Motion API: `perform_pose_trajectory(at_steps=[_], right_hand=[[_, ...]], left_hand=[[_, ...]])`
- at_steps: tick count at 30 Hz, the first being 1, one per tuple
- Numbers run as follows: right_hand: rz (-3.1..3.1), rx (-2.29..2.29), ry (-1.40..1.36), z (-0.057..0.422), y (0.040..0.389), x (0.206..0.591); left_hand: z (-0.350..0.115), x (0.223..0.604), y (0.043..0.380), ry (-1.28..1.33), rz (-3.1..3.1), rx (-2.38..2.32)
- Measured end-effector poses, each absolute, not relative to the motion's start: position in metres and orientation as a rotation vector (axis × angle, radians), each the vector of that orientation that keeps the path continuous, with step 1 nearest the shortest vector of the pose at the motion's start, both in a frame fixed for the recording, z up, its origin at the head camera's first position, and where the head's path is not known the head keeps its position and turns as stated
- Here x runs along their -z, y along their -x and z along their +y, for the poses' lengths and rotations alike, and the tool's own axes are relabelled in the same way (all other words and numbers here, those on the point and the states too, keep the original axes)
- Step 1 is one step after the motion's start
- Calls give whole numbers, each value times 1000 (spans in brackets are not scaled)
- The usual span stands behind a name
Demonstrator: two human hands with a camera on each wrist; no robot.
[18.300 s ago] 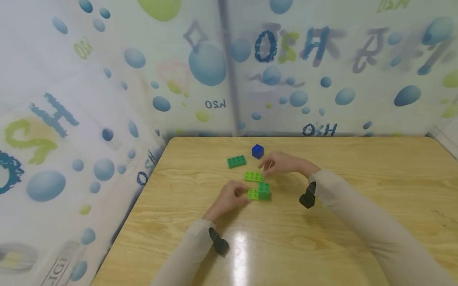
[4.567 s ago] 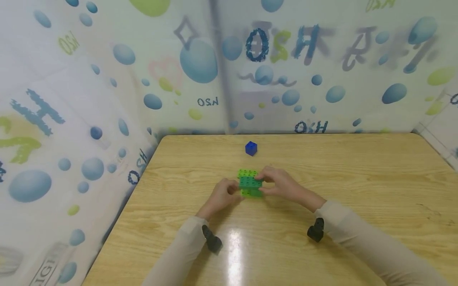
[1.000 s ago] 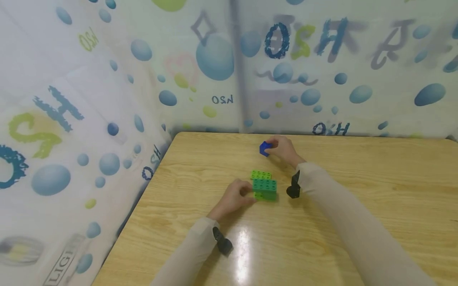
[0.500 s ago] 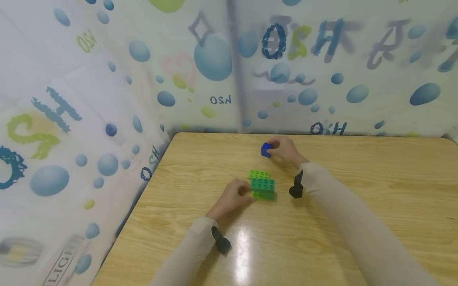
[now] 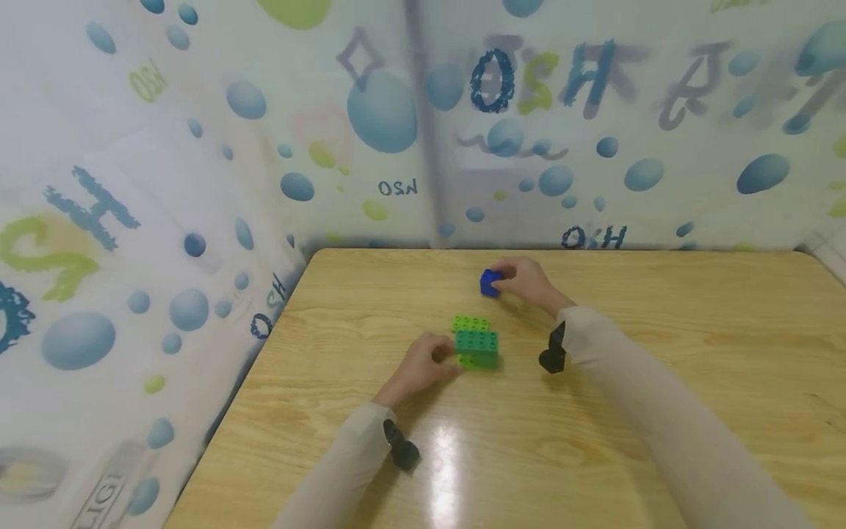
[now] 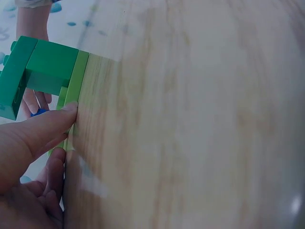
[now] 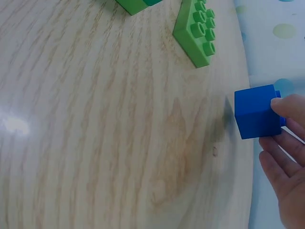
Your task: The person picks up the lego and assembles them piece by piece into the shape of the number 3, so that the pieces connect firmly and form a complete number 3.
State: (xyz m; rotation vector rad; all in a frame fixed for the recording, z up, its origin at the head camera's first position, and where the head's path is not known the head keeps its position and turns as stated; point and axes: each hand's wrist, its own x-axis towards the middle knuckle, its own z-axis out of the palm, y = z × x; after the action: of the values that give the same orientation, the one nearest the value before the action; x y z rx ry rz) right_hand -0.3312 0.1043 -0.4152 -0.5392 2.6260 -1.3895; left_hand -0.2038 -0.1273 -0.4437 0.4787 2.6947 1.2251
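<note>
My left hand [image 5: 421, 369] pinches the left end of a light green building brick [image 5: 465, 361], thumb on its near side in the left wrist view. On that brick's right part stands a green block [image 6: 52, 64], bridged across the top by a dark green eight-stud brick [image 5: 476, 342]. Farther back, my right hand [image 5: 529, 283] holds a blue block [image 5: 489, 284] between thumb and fingers. The right wrist view shows the blue block's [image 7: 257, 113] studs turned toward the hand, with a shadow on the wood beside it. A flat light green eight-stud brick [image 5: 471, 322] lies just behind the stack.
The wooden table [image 5: 634, 382] runs to a patterned wall covering [image 5: 555, 110] at the back and left. Black cameras are strapped at both wrists, the right one [image 5: 554, 353] near the stack's right side.
Since the oldest frame, the dark green brick has gone from the table onto the stack. My right hand has taken the blue block, which has shifted slightly toward me lately. My left hand stays put.
</note>
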Motion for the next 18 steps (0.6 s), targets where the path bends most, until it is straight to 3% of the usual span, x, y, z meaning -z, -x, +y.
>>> perform_pose_trajectory(at_steps=[18], right_hand=[[2580,1398,621,112,315,397]], left_hand=[[-128,445,206,-490,2690,-1229]])
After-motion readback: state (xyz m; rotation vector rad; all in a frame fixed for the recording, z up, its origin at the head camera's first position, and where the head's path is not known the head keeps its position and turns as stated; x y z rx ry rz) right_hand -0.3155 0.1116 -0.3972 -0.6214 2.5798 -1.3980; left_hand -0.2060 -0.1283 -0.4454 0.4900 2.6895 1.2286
